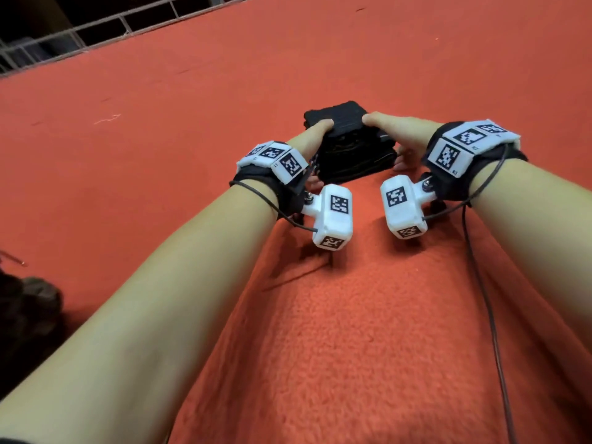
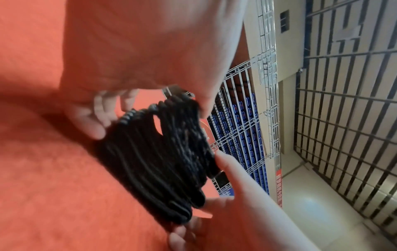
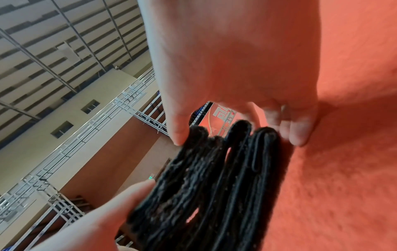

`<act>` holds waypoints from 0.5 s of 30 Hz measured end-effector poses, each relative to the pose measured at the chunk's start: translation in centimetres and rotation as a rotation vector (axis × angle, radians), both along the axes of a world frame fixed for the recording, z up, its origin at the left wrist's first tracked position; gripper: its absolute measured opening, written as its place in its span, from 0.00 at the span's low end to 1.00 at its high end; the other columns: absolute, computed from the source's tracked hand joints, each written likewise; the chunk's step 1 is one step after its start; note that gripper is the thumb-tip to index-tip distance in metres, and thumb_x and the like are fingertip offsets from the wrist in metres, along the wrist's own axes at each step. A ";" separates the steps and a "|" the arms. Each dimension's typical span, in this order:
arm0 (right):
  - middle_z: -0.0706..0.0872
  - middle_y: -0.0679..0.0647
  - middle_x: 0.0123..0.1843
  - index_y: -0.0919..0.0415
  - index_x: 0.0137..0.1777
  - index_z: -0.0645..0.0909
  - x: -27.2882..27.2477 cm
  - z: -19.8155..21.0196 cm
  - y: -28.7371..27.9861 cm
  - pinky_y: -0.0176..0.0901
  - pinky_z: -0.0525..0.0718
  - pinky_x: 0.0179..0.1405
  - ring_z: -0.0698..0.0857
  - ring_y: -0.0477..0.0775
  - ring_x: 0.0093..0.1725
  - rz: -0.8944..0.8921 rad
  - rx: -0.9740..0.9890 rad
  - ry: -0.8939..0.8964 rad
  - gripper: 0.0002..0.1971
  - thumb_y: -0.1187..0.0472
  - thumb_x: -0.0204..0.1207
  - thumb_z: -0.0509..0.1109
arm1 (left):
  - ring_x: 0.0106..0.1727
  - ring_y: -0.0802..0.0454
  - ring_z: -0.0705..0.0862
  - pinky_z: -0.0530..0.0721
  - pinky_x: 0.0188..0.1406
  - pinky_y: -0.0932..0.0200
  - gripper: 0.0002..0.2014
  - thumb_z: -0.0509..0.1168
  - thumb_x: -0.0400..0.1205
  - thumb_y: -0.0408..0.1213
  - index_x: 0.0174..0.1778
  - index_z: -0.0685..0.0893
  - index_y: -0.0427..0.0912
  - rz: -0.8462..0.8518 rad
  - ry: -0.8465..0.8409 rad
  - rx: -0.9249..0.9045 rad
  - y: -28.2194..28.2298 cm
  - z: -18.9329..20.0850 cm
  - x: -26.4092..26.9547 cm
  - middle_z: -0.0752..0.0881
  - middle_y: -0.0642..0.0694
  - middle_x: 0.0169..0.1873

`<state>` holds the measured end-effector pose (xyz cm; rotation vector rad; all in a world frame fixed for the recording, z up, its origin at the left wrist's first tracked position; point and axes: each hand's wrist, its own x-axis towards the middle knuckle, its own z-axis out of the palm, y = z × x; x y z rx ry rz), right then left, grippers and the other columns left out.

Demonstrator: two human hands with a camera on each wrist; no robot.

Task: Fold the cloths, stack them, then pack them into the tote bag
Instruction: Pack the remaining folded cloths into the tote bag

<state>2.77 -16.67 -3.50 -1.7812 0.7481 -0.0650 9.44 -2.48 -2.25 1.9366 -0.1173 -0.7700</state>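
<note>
On the orange fleece surface (image 1: pixel 368 331), well ahead of the person, sits a stack of folded black cloths (image 1: pixel 352 145). Left hand (image 1: pixel 307 139) has its grip clamped on the stack's left side, thumb on top, fingers against the lower edge. Right hand (image 1: pixel 397 133) grips the right side likewise, thumb on top. Layered folds show clearly in both wrist views (image 2: pixel 163 152) (image 3: pixel 214 178). Dark object at the far left edge (image 1: pixel 28 315), possibly a bag; view too poor to confirm.
</note>
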 end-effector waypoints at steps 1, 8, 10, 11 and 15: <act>0.70 0.49 0.31 0.53 0.35 0.69 0.2 -0.2 -0.1 0.36 0.68 0.28 0.70 0.46 0.26 0.015 0.005 0.002 0.17 0.43 0.77 0.62 | 0.09 0.54 0.68 0.69 0.20 0.70 0.23 0.61 0.79 0.56 0.24 0.68 0.45 0.019 0.024 -0.031 -0.2 -0.1 -0.1 0.69 0.51 0.09; 0.67 0.49 0.33 0.50 0.38 0.69 -1.2 -0.1 1.4 0.37 0.70 0.35 0.66 0.47 0.30 0.060 0.093 0.005 0.16 0.41 0.58 0.64 | 0.19 0.54 0.73 0.72 0.37 0.62 0.24 0.60 0.82 0.49 0.19 0.74 0.43 0.087 0.064 -0.153 1.2 0.0 -2.5 0.72 0.51 0.13; 0.69 0.49 0.36 0.51 0.42 0.72 -2.1 -0.1 2.5 0.38 0.75 0.37 0.69 0.47 0.32 0.078 0.090 0.014 0.19 0.40 0.56 0.64 | 0.09 0.56 0.73 0.77 0.23 0.68 0.30 0.56 0.85 0.44 0.14 0.73 0.41 0.040 0.067 -0.206 2.7 0.2 -3.7 0.72 0.50 0.08; 0.70 0.49 0.37 0.52 0.43 0.73 -2.6 0.0 3.1 0.37 0.77 0.36 0.71 0.47 0.32 0.095 0.082 0.030 0.20 0.39 0.57 0.65 | 0.10 0.55 0.76 0.80 0.22 0.67 0.27 0.56 0.85 0.43 0.18 0.75 0.40 0.037 0.086 -0.250 3.7 0.4 -4.4 0.74 0.48 0.08; 0.66 0.48 0.28 0.52 0.34 0.69 -5.3 1.0 7.3 0.36 0.66 0.28 0.66 0.48 0.26 0.210 0.126 0.065 0.15 0.42 0.67 0.65 | 0.17 0.54 0.82 0.84 0.25 0.64 0.15 0.61 0.82 0.45 0.33 0.76 0.41 0.135 0.144 -0.305 8.9 1.1 -6.5 0.81 0.47 0.15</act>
